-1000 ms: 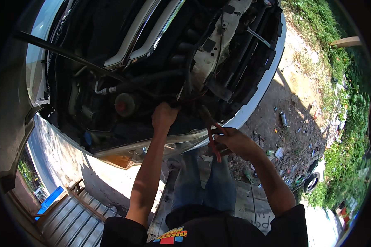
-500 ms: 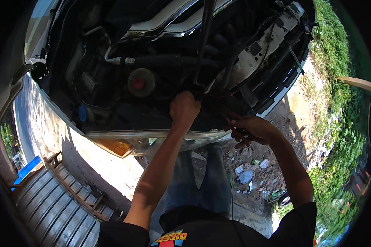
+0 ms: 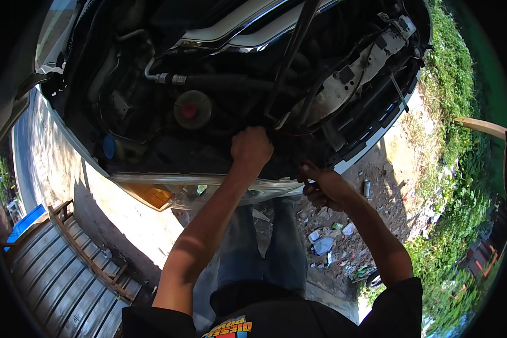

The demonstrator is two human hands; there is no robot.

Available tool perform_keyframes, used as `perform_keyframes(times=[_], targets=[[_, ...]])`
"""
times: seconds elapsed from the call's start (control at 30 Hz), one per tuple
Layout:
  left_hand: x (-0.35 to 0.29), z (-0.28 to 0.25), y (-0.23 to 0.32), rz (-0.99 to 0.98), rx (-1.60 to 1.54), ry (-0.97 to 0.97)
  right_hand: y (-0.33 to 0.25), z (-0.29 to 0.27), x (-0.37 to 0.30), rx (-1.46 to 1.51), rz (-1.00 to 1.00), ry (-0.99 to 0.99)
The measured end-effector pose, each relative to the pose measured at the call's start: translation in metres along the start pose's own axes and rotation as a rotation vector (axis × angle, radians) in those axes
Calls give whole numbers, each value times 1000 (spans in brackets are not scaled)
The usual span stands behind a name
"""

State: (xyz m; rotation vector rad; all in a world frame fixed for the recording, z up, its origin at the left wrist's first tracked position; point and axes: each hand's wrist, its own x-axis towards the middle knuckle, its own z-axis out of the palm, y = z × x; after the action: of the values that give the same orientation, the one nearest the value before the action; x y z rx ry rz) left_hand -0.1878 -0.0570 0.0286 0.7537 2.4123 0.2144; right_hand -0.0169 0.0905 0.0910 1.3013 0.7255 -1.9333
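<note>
My left hand reaches into the dark engine bay of a car, fingers curled down behind the headlight. What its fingers grip is hidden in shadow. To the right, at the front edge of the bay, my right hand has its thumb and fingers drawn together around something thin and dark reddish that I cannot make out. A thin wire runs between the hands and the pale metal panel. Left of my left hand sits a round translucent reservoir with a red cap.
A dark rod slants up out of the bay. The clear headlight with its orange lens lies under my left forearm. A blue cap is at the left. Litter covers the ground; a slatted metal structure stands lower left.
My right hand has shifted slightly left, with its fingers drawn closer together. My left hand stays in the same spot in the bay. The whole view has tilted a little.
</note>
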Motion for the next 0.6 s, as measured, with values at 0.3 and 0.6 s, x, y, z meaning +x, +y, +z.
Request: perform_keyframes(times=[0.3,0.6], targets=[[0,-5,16,29,162,-66,34,18,-2,305,-82,-57],[7,5,28,-44,223,17,67,25,28,939,-107,-330]])
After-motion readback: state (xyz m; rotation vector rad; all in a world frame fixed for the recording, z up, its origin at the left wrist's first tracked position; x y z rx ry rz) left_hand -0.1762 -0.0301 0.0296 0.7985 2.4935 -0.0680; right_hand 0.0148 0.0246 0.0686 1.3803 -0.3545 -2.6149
